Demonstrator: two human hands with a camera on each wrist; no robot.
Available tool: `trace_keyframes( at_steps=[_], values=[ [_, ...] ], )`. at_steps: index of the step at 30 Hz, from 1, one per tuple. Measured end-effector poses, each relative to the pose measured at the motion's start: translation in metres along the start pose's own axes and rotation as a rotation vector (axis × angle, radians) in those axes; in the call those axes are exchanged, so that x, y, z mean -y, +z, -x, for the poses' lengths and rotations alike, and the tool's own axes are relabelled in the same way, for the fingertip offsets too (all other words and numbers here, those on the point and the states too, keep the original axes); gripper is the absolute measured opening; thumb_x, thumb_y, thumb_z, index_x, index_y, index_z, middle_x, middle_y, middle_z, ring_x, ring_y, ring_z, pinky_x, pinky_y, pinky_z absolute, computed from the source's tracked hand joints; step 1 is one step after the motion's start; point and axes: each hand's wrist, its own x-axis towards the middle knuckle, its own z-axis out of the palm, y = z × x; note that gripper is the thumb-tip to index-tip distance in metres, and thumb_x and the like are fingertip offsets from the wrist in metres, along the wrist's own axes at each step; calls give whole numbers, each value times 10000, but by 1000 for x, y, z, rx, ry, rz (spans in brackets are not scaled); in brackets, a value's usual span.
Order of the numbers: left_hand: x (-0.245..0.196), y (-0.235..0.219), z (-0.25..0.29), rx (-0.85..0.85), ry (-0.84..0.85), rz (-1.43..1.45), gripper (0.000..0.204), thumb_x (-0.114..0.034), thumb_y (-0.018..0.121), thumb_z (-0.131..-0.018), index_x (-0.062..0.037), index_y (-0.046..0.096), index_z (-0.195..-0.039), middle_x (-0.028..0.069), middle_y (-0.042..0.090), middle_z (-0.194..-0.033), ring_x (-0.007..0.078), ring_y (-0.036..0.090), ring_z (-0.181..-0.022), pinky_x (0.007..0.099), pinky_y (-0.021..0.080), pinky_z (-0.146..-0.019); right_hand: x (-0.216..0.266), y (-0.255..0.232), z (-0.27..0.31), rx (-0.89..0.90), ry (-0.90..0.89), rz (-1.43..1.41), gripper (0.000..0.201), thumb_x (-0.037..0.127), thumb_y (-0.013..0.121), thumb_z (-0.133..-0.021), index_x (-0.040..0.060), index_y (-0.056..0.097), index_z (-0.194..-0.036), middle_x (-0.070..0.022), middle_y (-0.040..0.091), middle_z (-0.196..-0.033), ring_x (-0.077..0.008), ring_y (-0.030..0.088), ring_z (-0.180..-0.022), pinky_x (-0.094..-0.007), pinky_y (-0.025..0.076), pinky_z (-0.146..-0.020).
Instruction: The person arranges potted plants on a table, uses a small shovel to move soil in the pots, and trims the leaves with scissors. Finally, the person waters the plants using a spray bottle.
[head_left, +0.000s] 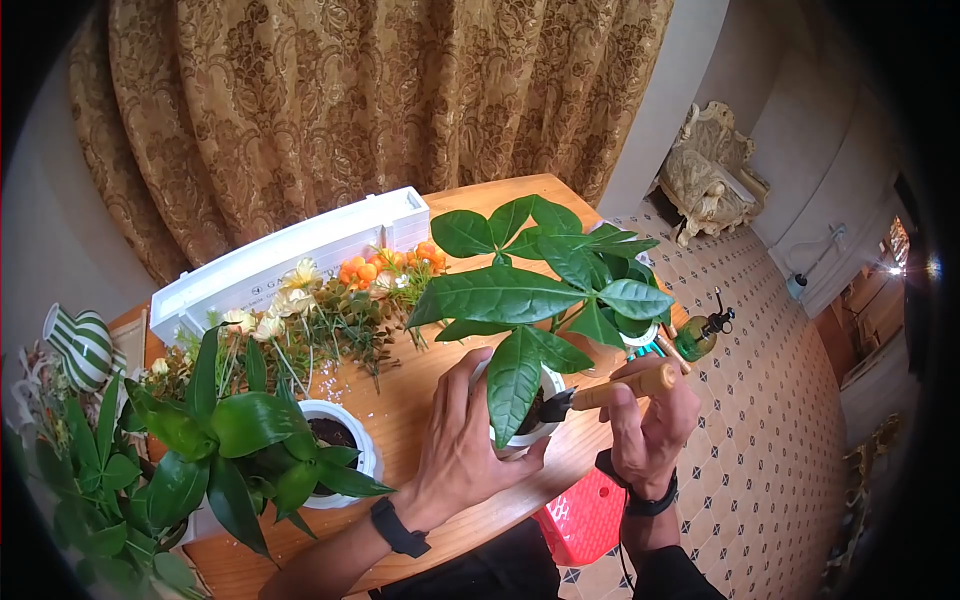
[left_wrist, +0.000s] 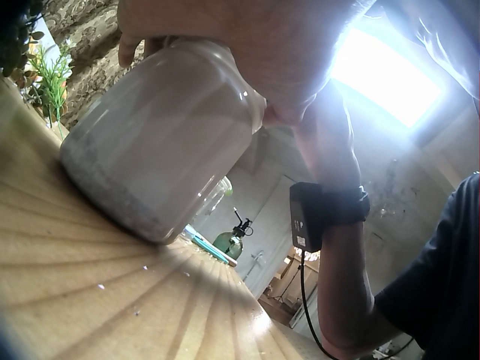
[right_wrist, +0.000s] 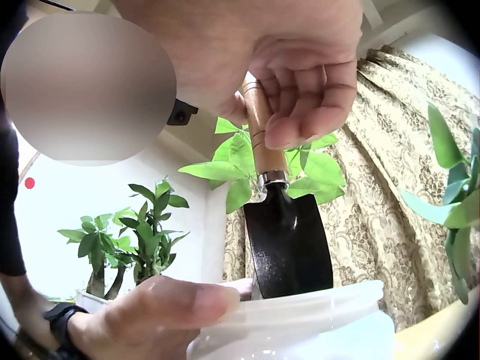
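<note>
My left hand (head_left: 465, 450) grips the rim of a white flowerpot (left_wrist: 161, 142) on the table, thumb at the near side and fingers round the left. Dark soil and a plant (head_left: 505, 295) with broad, glossy green leaves fill the pot; leaves hide part of its mouth. In my right hand (head_left: 652, 430) is a small trowel (right_wrist: 292, 244), held by its wooden handle. The trowel's black blade points down at the pot's rim, and in the right wrist view its lower end goes out of sight behind the rim.
Another potted plant (head_left: 235, 430) stands at the left beside a green-striped vase (head_left: 85, 350). Artificial flowers (head_left: 300, 300) lie before a long white planter box (head_left: 290, 255). A spray bottle (head_left: 700, 335) is at the right edge. A red stool (head_left: 580, 515) stands below the table's front edge.
</note>
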Motion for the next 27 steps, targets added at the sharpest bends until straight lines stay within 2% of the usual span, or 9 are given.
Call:
trace_keyframes(
  at_steps=[8,15,21,23,27],
  values=[
    [-3,-1,2,-49,9,-21,918,-286,871,-666,5,414,-1406,218,391,-1364,418,434,-1255,505,414,-1040,5,0,2,94,73,2,126,57,731,-840,-11,634,-883,-102,664,-757,-235,652,-613,-328,486,-555],
    [-4,-1,1,-19,-10,-10,911,-308,867,-674,6,420,-1403,218,394,-1363,415,434,-1256,507,414,-1040,2,0,4,39,0,-12,125,58,729,-836,-9,637,-887,-106,671,-768,-239,656,-615,-327,495,-564],
    [-5,-2,0,-16,0,3,900,-316,861,-684,6,423,-1401,216,394,-1365,416,433,-1256,508,411,-1041,3,1,6,108,32,-41,136,71,735,-843,-9,644,-903,-112,678,-776,-246,668,-641,-332,501,-578],
    [-5,-2,0,-14,1,4,901,-316,861,-684,6,422,-1401,216,393,-1367,416,433,-1255,508,412,-1040,0,2,5,113,-96,-30,150,75,614,-929,-55,546,-964,-146,628,-780,-165,587,-507,-268,466,-458],
    [-3,-1,0,-14,-4,21,904,-304,865,-679,5,421,-1403,217,393,-1367,416,434,-1254,508,412,-1039,-2,2,6,79,-120,-18,153,78,609,-935,-53,543,-978,-147,623,-783,-164,586,-506,-268,467,-458]
  ],
)
